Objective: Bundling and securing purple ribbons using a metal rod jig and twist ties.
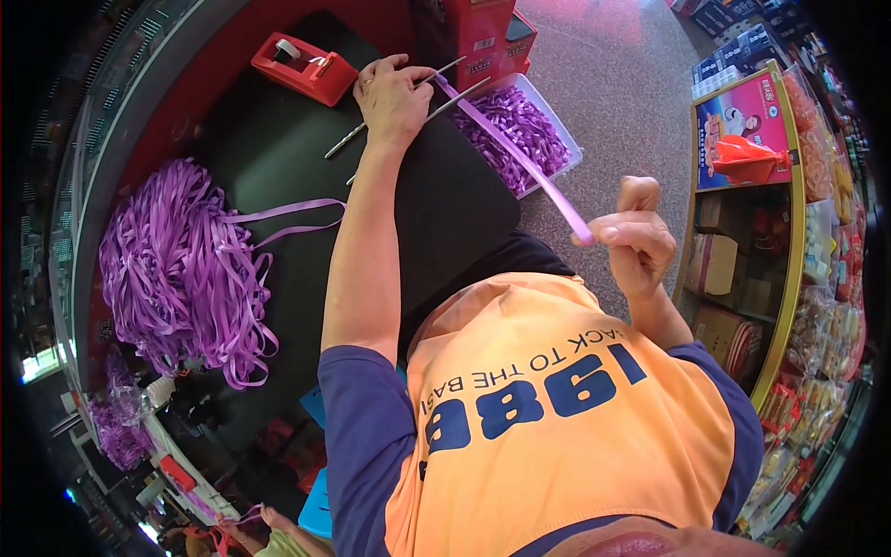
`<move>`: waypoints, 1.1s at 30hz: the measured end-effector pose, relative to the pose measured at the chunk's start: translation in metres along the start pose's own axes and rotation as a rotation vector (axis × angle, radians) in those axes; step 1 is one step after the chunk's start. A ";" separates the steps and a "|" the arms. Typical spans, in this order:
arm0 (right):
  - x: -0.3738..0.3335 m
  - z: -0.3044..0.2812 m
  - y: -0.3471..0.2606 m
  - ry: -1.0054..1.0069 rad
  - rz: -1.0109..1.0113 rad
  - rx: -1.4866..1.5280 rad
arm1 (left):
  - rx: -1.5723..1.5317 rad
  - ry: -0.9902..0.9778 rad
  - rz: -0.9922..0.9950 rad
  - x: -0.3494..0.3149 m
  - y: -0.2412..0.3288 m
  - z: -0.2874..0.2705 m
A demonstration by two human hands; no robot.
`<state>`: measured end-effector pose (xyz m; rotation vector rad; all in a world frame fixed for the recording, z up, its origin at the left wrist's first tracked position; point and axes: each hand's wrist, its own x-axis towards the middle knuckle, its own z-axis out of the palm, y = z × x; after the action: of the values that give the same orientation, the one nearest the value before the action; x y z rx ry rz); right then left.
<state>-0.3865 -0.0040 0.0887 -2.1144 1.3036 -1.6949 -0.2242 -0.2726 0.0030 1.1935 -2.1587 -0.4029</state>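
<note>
My left hand lies on the black tabletop, fingers bent down over two thin metal rods; its fingertips are partly hidden. A purple ribbon stretches from beside that hand across to my right hand, which pinches its end between thumb and finger. Left of my forearm sits a big heap of looped purple ribbon, with a strand running under the arm. Below the taut ribbon, a white plastic bin holds many short purple ribbon pieces.
A red tape dispenser stands at the table's far side, near my left hand. Red boxes are stacked beyond the bin. To the right is a gold-edged display case with packaged goods. Another person's hand shows at lower left.
</note>
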 end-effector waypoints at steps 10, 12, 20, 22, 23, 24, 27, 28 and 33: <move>0.087 0.006 0.050 0.037 -0.211 0.293 | 0.025 0.021 0.030 0.000 -0.004 0.000; 0.119 0.022 0.056 0.020 -0.020 0.472 | 0.024 -0.001 0.026 -0.001 -0.004 0.001; 0.245 0.087 0.114 -0.169 0.092 0.683 | 0.061 -0.026 0.018 -0.001 0.003 -0.003; 0.262 0.100 0.139 -0.191 0.227 0.499 | 0.055 -0.026 0.016 -0.001 0.005 -0.003; 0.264 0.104 0.159 -0.224 0.323 0.532 | 0.017 -0.014 0.035 0.002 0.010 0.001; 0.266 0.107 0.180 -0.255 0.419 0.564 | -0.022 -0.003 0.055 0.005 0.015 0.004; 0.263 0.158 0.227 -0.317 0.577 0.668 | 0.009 -0.017 -0.008 -0.005 -0.001 -0.004; 0.261 0.162 0.237 -0.329 0.682 0.683 | 0.000 -0.015 -0.010 -0.005 0.000 -0.005; 0.233 0.169 0.286 -0.375 0.913 0.669 | 0.059 -0.035 -0.005 -0.002 0.010 -0.008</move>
<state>-0.3966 -0.4056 0.0322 -1.0984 1.0930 -1.0434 -0.2246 -0.2650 0.0135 1.2333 -2.2112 -0.3672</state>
